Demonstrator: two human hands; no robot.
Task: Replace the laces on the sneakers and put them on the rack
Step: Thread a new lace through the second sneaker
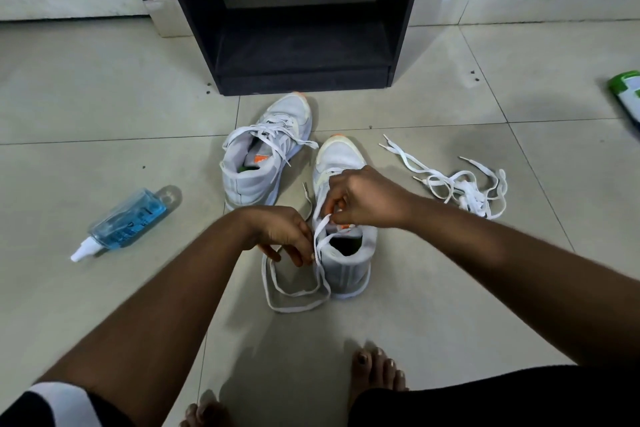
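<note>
Both hands [284, 232] [360, 198] pinch the lace [320, 229] above the near sneaker [349, 263].

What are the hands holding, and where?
Both the left hand and right hand pinch the white lace near the sneaker's top opening.

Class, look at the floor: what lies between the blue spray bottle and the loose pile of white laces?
In the head view, both sneakers: the far sneaker and the near sneaker, which both hands, left hand and right hand, are lacing.
</note>
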